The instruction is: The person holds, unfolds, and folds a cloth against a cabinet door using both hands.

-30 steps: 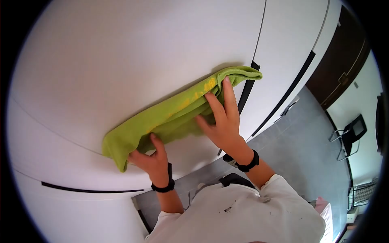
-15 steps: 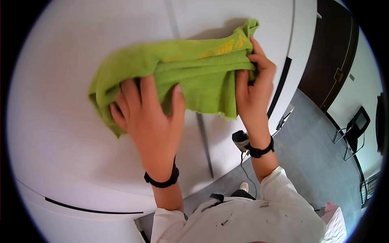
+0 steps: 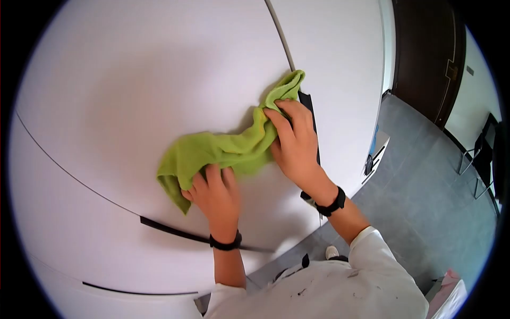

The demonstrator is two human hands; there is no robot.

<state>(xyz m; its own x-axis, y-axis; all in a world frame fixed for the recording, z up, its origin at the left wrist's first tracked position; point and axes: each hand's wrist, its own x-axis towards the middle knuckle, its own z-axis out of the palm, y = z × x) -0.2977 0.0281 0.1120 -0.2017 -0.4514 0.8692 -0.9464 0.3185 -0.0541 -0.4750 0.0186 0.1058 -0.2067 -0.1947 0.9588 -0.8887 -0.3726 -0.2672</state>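
A green towel lies bunched and creased against a white cabinet front. Its left corner hangs down in a point, and its right end is folded up over a dark gap between the panels. My left hand holds the towel's lower left part, fingers curled into the fabric and fingertips partly hidden. Higher up, my right hand grips the folded right end, beside a long black handle strip. Both wrists wear black bands.
Another black handle strip runs along the cabinet below my left hand. To the right are the grey tiled floor, a dark door and a black chair. A pink and white item is at the lower right.
Both hands have shifted lower on the cabinet with the towel, which is now more bunched. My right hand is beside the black handle strip. The view has also moved.
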